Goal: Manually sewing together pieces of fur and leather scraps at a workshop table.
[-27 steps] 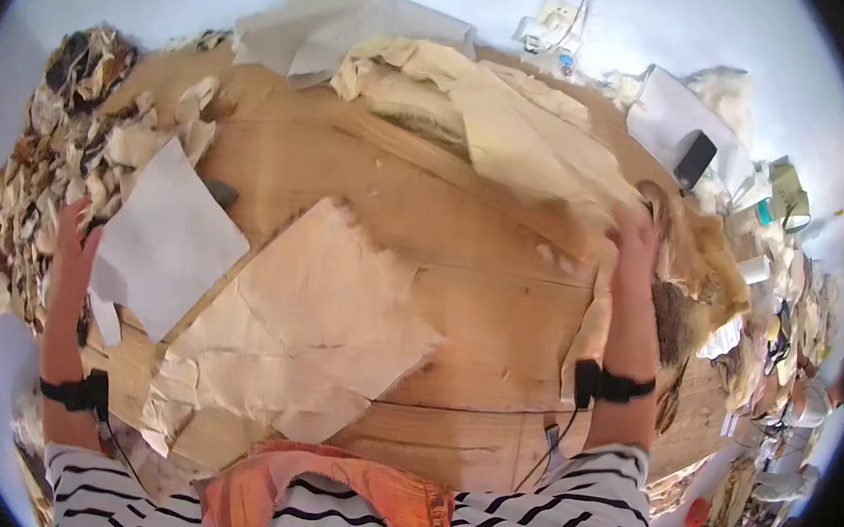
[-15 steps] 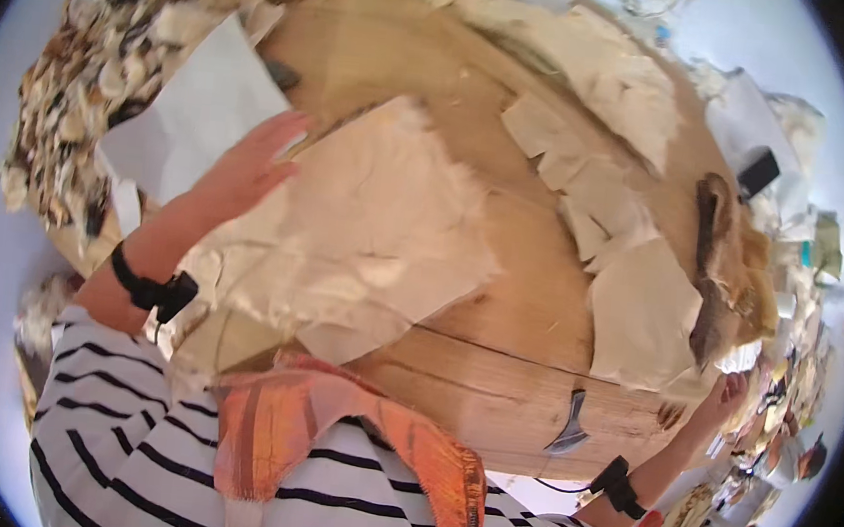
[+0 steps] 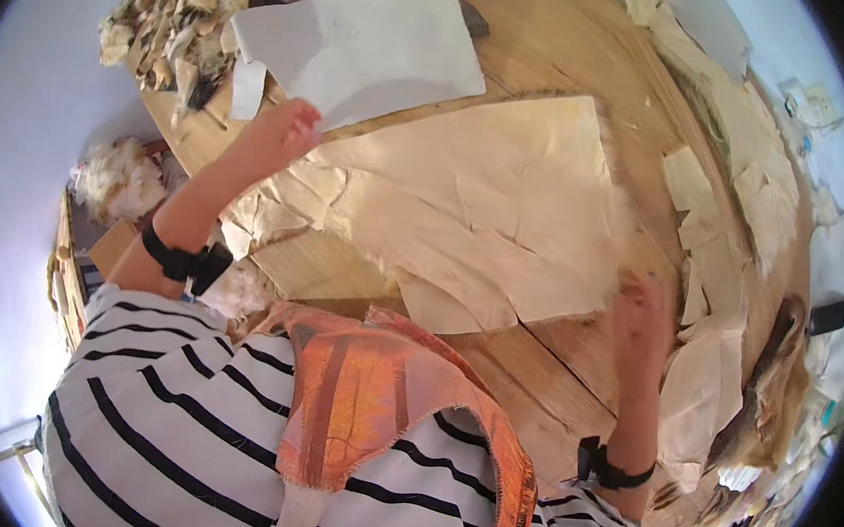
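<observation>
A cream hide (image 3: 478, 198) lies spread on the wooden table, pale side up, with fur showing along its right edge. Its left end is creased and bunched. My left hand (image 3: 281, 136) is over that end, fingers curled in; what they hold, if anything, does not show. At the hide's right front edge is my right hand (image 3: 642, 308), its fingers smeared by motion, so grip and contact are unclear. Just beyond my left hand lies a large white sheet (image 3: 380, 49) with faint marks on it.
A heap of fur scraps (image 3: 188, 17) covers the table's far left. More cream hide pieces (image 3: 703, 378) lie along the right, beside a brown fur piece (image 3: 768, 384). A black object (image 3: 826, 315) is at the far right. White fluff (image 3: 120, 180) sits beyond the left edge.
The view has swung, so the table's things sit further right. My right hand has come in from the far right to the hide's edge. My left fingers, stretched before, are now curled.
</observation>
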Motion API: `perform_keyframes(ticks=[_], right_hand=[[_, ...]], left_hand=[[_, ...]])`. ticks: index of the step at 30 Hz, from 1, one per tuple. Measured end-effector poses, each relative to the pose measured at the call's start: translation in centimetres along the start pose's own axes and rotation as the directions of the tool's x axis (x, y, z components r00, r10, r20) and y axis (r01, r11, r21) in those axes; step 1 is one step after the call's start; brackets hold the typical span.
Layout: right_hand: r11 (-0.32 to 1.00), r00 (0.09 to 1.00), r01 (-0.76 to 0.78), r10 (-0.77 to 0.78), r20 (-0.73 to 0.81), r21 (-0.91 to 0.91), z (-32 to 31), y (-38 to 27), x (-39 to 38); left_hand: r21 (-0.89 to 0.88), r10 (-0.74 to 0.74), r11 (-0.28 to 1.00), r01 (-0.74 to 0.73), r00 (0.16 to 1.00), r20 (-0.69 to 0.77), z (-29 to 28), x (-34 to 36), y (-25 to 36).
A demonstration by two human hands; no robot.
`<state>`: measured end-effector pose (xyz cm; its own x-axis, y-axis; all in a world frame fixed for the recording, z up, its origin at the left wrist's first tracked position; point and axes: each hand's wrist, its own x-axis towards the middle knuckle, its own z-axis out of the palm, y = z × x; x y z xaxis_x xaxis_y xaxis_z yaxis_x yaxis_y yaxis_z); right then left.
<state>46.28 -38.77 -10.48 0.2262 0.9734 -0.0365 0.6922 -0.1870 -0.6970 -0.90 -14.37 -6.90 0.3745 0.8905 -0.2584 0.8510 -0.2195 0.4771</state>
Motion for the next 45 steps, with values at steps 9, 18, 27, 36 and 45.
perform_keyframes(ticks=[9, 18, 27, 36, 45], right_hand=[[1.000, 0.947, 0.003, 0.000, 0.321, -0.007, -1.7, -0.6, -0.7], [0.988, 0.943, -0.146, 0.124, -0.310, -0.050, -13.6, 9.8, 4.7], [0.836, 0.892, -0.141, -0.124, -0.434, -0.530, -16.2, 19.7, 13.1], [0.893, 0.876, -0.057, -0.170, -0.451, -0.446, -17.7, 14.6, 9.3], [0.842, 0.887, -0.004, -0.246, -0.390, -0.540, -14.0, 8.9, 0.7]], left_hand=[[-0.006, 0.207, 0.978, -0.207, 0.978, 0.030, 3.8, -0.1, 0.2], [0.015, 0.255, 0.964, -0.267, 0.936, 0.241, 2.8, 3.5, 6.2], [0.094, 0.460, 0.855, -0.510, 0.829, 0.317, -1.7, 10.5, 14.9], [0.176, 0.784, 0.526, -0.832, 0.554, 0.279, 7.0, 25.9, 25.0], [0.503, 0.876, 0.330, -0.799, 0.458, 0.152, 14.6, 34.6, 30.8]])
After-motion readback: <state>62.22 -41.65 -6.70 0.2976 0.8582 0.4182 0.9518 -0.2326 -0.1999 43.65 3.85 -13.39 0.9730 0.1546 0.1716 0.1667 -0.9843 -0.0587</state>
